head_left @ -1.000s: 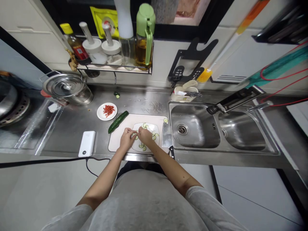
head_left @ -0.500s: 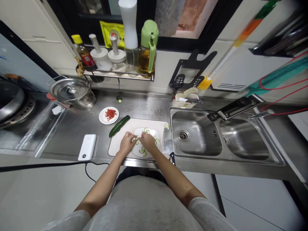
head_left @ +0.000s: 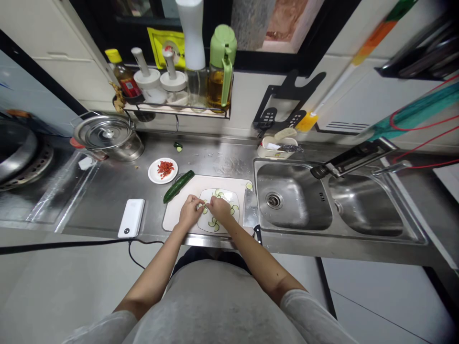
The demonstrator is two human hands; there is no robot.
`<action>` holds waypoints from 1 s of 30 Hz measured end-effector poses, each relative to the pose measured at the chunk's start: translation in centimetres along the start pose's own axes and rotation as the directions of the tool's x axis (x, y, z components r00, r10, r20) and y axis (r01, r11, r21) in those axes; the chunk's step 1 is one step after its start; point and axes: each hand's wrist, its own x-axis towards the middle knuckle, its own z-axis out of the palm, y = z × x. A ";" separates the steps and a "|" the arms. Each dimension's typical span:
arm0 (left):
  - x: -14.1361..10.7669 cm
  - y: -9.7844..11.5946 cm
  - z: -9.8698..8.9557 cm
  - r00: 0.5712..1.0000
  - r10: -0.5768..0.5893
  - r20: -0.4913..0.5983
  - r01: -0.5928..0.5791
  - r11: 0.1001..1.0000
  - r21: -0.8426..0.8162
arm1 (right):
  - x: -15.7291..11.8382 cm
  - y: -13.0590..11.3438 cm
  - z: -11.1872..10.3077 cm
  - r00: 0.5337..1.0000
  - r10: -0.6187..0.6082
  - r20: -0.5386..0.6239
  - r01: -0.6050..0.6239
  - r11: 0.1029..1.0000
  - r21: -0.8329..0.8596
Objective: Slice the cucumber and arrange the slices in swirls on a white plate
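My left hand (head_left: pixel 190 210) and my right hand (head_left: pixel 220 209) meet over a white rounded-square plate (head_left: pixel 203 225), fingertips pinched close together. Between them is a thin cucumber slice (head_left: pixel 204 210), small and partly hidden by the fingers. Several curved cucumber slices (head_left: pixel 214 224) lie on the plate in small clusters. Beneath the plate is a pale cutting board (head_left: pixel 172 220). A whole-looking dark green cucumber (head_left: pixel 178 187) rests across the board's upper left corner. Along the right edge lies a cleaver (head_left: pixel 250 210) with a black handle, near a round cucumber slice (head_left: pixel 248 186).
A small white plate (head_left: pixel 152 176) of chopped red pieces and cucumber ends (head_left: pixel 178 147) sit behind the board. A white power bank (head_left: pixel 131 218) with a cable lies left, a lidded steel pot (head_left: pixel 122 143) farther back. The double sink (head_left: pixel 297 196) is right; a bottle rack (head_left: pixel 179 111) hangs above.
The view has shifted very slightly. Both hands stay pinched together over the plate, with almost no visible movement.
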 end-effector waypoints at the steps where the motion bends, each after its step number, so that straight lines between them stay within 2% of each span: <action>1: 0.0 0.1 0.0 1.000 -0.010 0.004 0.010 1.000 0.003 | -0.1 0.0 -0.1 1.000 0.001 0.002 -0.001 1.000 0.000; 10: 0.3 0.1 -0.1 0.999 -0.034 0.019 0.034 0.999 0.003 | -0.4 0.9 -0.5 0.997 0.075 0.022 -0.075 0.997 0.011; 26: 0.7 0.4 -0.1 0.995 -0.094 0.040 0.093 0.995 0.018 | -0.2 0.6 -0.6 0.997 0.075 0.029 -0.074 0.997 -0.029; 30: 0.8 0.3 -0.1 0.995 -0.094 0.040 0.093 0.995 0.028 | -0.4 0.5 -0.9 0.996 0.082 0.031 -0.082 0.997 0.008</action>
